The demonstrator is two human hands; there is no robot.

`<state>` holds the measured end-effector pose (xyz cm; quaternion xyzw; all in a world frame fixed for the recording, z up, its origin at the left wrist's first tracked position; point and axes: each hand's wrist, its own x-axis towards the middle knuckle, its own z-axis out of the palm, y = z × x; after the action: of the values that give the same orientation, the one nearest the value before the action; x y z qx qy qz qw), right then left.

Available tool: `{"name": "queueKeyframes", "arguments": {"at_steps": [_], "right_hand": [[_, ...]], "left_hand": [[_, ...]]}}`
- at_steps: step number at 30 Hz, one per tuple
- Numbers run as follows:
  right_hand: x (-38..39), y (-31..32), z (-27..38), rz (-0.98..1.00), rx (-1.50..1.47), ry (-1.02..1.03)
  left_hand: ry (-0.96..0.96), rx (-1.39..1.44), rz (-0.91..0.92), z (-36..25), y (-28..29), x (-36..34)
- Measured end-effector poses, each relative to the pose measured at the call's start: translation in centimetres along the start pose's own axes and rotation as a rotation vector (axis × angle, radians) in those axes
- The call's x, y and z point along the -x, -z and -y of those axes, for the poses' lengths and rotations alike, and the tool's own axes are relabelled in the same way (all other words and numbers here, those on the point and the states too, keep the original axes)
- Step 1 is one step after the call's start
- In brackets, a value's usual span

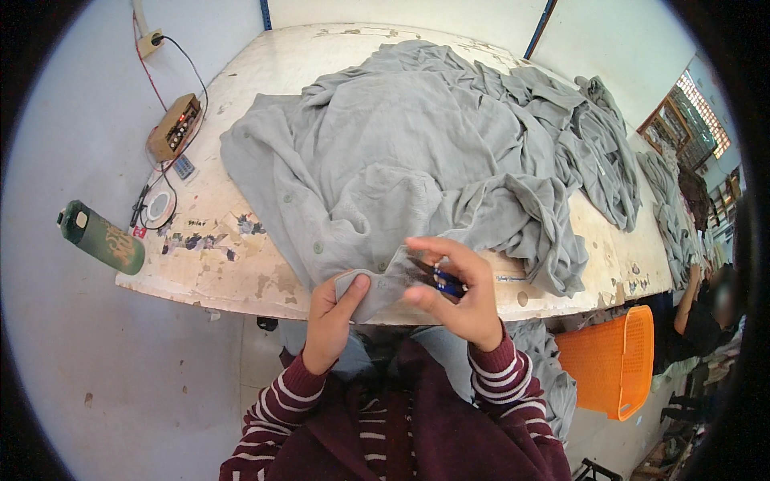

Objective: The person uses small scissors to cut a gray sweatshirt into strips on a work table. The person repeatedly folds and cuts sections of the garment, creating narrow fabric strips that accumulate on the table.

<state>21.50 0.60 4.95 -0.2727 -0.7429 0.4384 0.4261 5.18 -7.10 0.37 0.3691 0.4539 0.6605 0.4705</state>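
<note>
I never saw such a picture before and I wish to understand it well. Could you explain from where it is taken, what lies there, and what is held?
No machine here: these are a person's two bare hands, seen from above by a camera worn on the head. Its lens is very wide, so straight edges bend. The left hand pinches the edge of a grey shirt; the right hand holds small blue snips close to it. The shirt lies over a worn, pale table, with more grey cloth to its right. At the left are a brown box with knobs, a remote and a green bottle. An orange basket is at the right, below the table top.
</note>
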Motion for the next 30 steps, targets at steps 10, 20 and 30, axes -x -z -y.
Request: {"name": "queueKeyframes", "arguments": {"at_steps": [10, 20, 30], "right_hand": [[-2.0, 5.6, -3.9, -0.621, 0.054, 0.097], [-1.7, 9.5, -9.5, -0.202, 0.438, -0.114], [-4.6, 6.0, -9.7, -0.108, 0.291, 0.019]], "left_hand": [[-0.042, -0.088, -0.43, -3.0, 5.9, -0.9], [-0.435, -1.381, -0.579, -5.7, 15.7, -7.1], [-0.682, -0.907, 0.01, -2.2, 2.9, -9.4]]}}
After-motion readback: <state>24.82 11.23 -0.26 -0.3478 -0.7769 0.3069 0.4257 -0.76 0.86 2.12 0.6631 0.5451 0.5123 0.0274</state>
